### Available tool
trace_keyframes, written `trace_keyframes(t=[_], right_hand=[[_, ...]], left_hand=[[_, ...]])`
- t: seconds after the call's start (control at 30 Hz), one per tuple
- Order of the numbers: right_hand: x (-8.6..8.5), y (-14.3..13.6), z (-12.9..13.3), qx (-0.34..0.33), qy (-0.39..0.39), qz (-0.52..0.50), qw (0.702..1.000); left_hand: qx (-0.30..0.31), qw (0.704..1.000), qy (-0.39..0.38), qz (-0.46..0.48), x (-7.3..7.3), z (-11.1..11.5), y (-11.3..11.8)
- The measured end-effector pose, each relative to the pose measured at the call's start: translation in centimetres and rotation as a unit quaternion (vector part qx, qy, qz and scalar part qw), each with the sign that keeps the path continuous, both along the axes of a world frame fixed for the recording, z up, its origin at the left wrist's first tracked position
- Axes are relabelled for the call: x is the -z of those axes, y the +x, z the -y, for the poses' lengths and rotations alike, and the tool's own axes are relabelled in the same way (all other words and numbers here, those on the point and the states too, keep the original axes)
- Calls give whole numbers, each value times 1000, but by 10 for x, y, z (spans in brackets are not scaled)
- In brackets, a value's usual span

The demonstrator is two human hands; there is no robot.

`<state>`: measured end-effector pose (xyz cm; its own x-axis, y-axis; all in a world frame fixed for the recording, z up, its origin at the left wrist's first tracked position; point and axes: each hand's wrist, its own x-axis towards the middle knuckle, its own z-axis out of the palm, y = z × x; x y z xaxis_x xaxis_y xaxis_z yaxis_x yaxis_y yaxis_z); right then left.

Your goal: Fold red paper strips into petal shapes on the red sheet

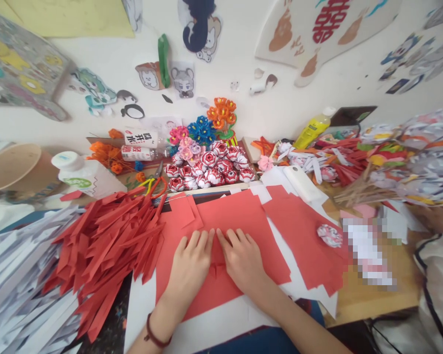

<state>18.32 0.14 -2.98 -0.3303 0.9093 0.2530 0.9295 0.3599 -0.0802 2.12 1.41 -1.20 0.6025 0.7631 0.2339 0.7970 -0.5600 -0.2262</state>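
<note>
Between my hands lies a small folded piece of red paper (217, 256), with a creased point facing me. My left hand (194, 260) grips its left side, fingers bent and index fingertip at the far edge. On the other side my right hand (243, 260) holds it the same way, the two index fingertips almost touching. Both thumbs are hidden. Underneath is a large red sheet (243, 209) on white paper (214, 334). A few small red squares (184, 211) rest just beyond my left hand.
Folded red strips (110, 241) and white strips (29, 280) are piled at left. Red-and-white paper flowers (210, 169) fill a tray at the back, near scissors (157, 179). More red sheets (302, 236) lie at right, beside a person's sleeve (441, 280).
</note>
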Motion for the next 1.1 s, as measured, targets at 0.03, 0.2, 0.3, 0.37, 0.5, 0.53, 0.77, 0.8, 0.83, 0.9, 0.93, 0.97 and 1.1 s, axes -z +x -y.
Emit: trace_keyframes(t=[0.03, 0.2, 0.3, 0.37, 0.5, 0.53, 0.77, 0.8, 0.83, 0.9, 0.93, 0.97, 1.1], right_hand=[[-1, 0, 0, 3, -1, 3, 1000], [-1, 0, 0, 6, -13, 0, 1000], [-1, 0, 1, 2, -14, -4, 1000], [-1, -1, 2, 5, -13, -2, 1000], [-2, -1, 4, 9, -13, 3, 1000], [-3, -1, 4, 9, -14, 4, 1000], [1, 2, 2, 4, 2, 8, 1000], [1, 2, 1, 4, 4, 8, 1000], [1, 2, 0, 6, 6, 8, 1000], [0, 3, -2, 9, 7, 11, 1000], [0, 3, -4, 10, 7, 14, 1000], [-1, 3, -5, 10, 8, 17, 1000], [-3, 3, -7, 2, 16, 13, 1000]], left_hand=[[1, 1000, 4, 0, 0, 1, 0], [3, 1000, 16, 1, -2, 5, -1], [5, 1000, 19, 4, -3, 5, -1], [8, 1000, 13, 13, -4, 6, 0], [6, 999, -3, 32, -7, 9, -1], [1, 999, -2, 39, -9, 10, -1], [-48, 989, 21, 141, -9, 6, -5], [-42, 990, 6, 133, -7, 4, -5], [-35, 992, -8, 122, -5, 3, -5], [-31, 994, -24, 102, -1, -1, -3], [-34, 994, -26, 96, 0, -2, -2], [-37, 995, -25, 92, 2, -3, 0], [-47, 995, -18, 81, 4, -3, 4]])
